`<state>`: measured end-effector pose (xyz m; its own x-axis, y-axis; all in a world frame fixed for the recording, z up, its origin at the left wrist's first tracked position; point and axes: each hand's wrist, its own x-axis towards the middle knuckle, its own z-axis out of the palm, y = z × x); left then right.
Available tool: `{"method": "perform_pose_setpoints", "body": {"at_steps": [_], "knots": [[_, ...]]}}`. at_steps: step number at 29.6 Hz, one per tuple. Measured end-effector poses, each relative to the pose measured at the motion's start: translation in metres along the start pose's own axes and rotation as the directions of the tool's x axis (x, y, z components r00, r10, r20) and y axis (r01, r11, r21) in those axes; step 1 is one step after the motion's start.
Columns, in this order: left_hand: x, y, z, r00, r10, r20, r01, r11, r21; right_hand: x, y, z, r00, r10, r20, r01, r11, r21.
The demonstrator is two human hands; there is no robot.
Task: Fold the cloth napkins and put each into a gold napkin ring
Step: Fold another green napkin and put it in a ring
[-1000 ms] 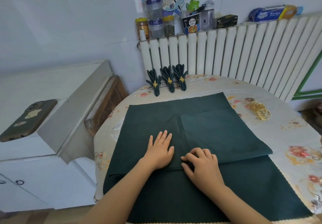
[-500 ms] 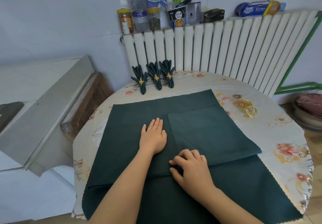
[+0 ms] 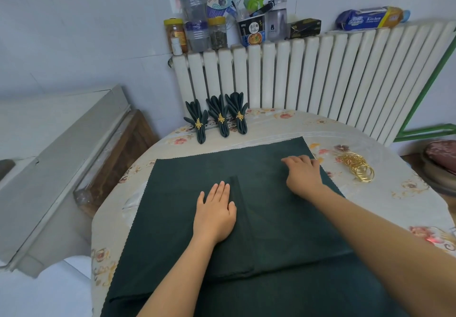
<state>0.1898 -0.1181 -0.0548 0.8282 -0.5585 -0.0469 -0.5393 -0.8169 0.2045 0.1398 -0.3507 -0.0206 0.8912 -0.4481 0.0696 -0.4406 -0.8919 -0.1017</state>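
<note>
A large dark green napkin (image 3: pixel 187 193) lies spread over the round table, with a folded layer on its right half. My left hand (image 3: pixel 215 214) rests flat on it beside the fold's left edge, fingers together. My right hand (image 3: pixel 303 174) reaches to the napkin's far right corner, fingers bent down onto the cloth; whether it pinches the corner I cannot tell. A pile of several gold napkin rings (image 3: pixel 357 167) lies just right of that hand. Three folded green napkins in gold rings (image 3: pixel 219 119) lean at the table's far edge.
The table (image 3: pixel 271 125) has a floral plastic cover. A white radiator (image 3: pixel 320 82) stands behind it, topped with jars, bottles and boxes (image 3: pixel 197 30). A white cabinet (image 3: pixel 56 158) is at the left. A stool with a reddish cushion (image 3: pixel 441 154) sits at the right.
My right hand moved from the fold's near edge up to the napkin's far right corner. The left hand stayed flat on the cloth. The camera shifted closer and to the right.
</note>
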Motion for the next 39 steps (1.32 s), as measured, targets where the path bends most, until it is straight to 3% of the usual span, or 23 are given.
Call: {"method": "perform_pose_setpoints", "body": {"at_steps": [3, 10, 16, 19, 23, 25, 30, 35, 37, 39], "knots": [[0.001, 0.000, 0.001, 1.000, 0.005, -0.011, -0.005, 1.000, 0.001, 0.025, 0.009, -0.002, 0.992, 0.005, 0.124, 0.013, 0.990, -0.142], [0.005, -0.003, -0.001, 1.000, 0.000, -0.031, -0.001, 1.000, -0.016, 0.040, 0.011, -0.014, 0.972, 0.012, 0.235, 0.077, 0.928, -0.365], [0.003, 0.000, -0.004, 0.999, 0.005, -0.047, -0.007, 1.000, -0.026, -0.003, 0.000, -0.045, 0.994, -0.087, -0.058, 0.060, 0.928, -0.367], [0.000, 0.002, -0.006, 0.997, 0.054, -0.054, -0.055, 0.998, -0.022, -0.043, -0.013, -0.061, 0.980, -0.162, -0.115, 0.115, 0.935, -0.335], [-0.003, 0.002, -0.007, 0.993, 0.104, -0.051, -0.105, 0.995, -0.003, -0.102, -0.039, -0.038, 0.911, -0.271, -0.309, 0.202, 0.950, -0.239], [-0.003, 0.001, -0.007, 0.993, 0.106, -0.055, -0.106, 0.994, -0.011, -0.122, -0.050, -0.019, 0.885, -0.272, -0.377, 0.253, 0.962, -0.101], [-0.003, 0.001, -0.006, 0.990, 0.124, -0.075, -0.128, 0.991, -0.051, -0.145, -0.065, 0.018, 0.860, -0.238, -0.451, 0.307, 0.948, 0.085], [-0.003, 0.000, -0.007, 0.988, 0.117, -0.101, -0.131, 0.981, -0.146, -0.157, -0.070, 0.034, 0.818, -0.246, -0.521, 0.363, 0.922, 0.134], [-0.002, -0.001, -0.006, 0.986, 0.139, -0.098, -0.149, 0.983, -0.104, -0.159, -0.073, 0.035, 0.799, -0.261, -0.542, 0.383, 0.915, 0.123], [-0.001, -0.001, -0.004, 0.985, 0.158, -0.064, -0.160, 0.987, -0.011, -0.164, -0.076, 0.034, 0.826, -0.275, -0.492, 0.375, 0.920, 0.117]]}}
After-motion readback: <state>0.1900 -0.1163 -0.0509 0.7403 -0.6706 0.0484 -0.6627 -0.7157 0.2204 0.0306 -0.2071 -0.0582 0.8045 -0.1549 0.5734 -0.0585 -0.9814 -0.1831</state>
